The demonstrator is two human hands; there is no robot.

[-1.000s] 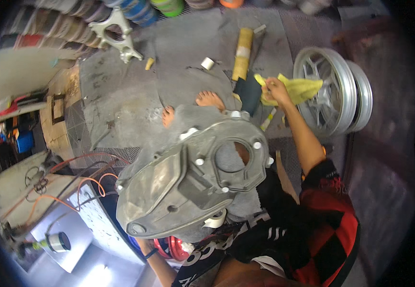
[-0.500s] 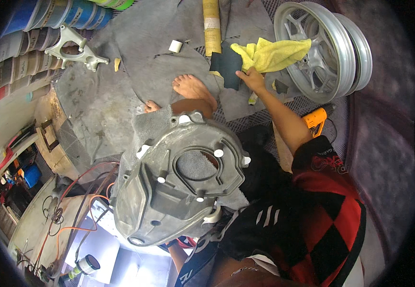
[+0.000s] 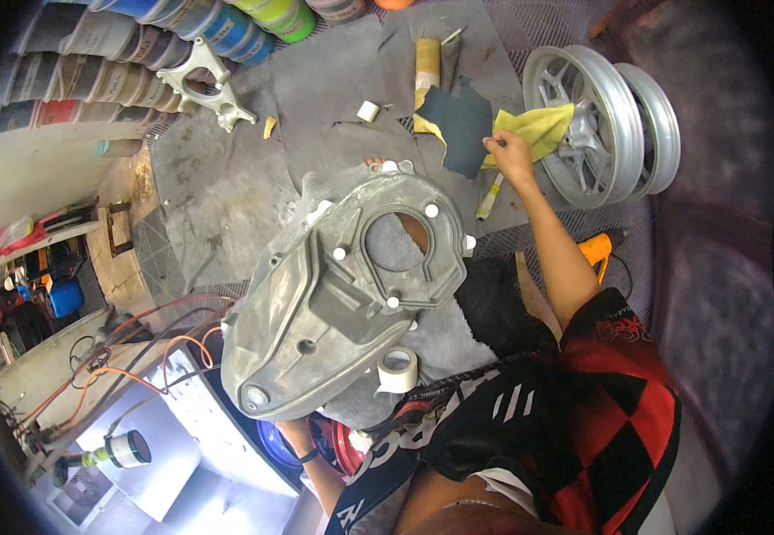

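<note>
Across my lap, over a grey cloth [image 3: 454, 334], lies a large grey motorcycle engine cover [image 3: 315, 303] with a round opening and several white-covered posts. My left hand [image 3: 295, 434] is by its lower end, fingers hidden beneath it. A roll of white masking tape [image 3: 397, 370] sits beside the cover's near edge. Stretched out to the far right, my right hand [image 3: 513, 156] has its fingers pinched together. It is where a dark sheet, apparently sandpaper [image 3: 460, 125], meets a yellow cloth [image 3: 543, 129]; a small dark bit shows at the fingertips, too small to name.
Two silver wheels [image 3: 587, 125] stand at the far right, near an orange heat gun [image 3: 595, 250]. A cardboard tube [image 3: 427, 62], a white roll [image 3: 368, 111] and a metal bracket [image 3: 213, 85] lie on the floor mat. Buckets [image 3: 244, 36] line the far left; hoses [image 3: 150, 379] hang at left.
My view has shifted, so the floor things appear farther right. The engine cover is tilted differently, and the tape roll shows fully. The yellow cloth's left part has shifted, baring more of the dark sheet.
</note>
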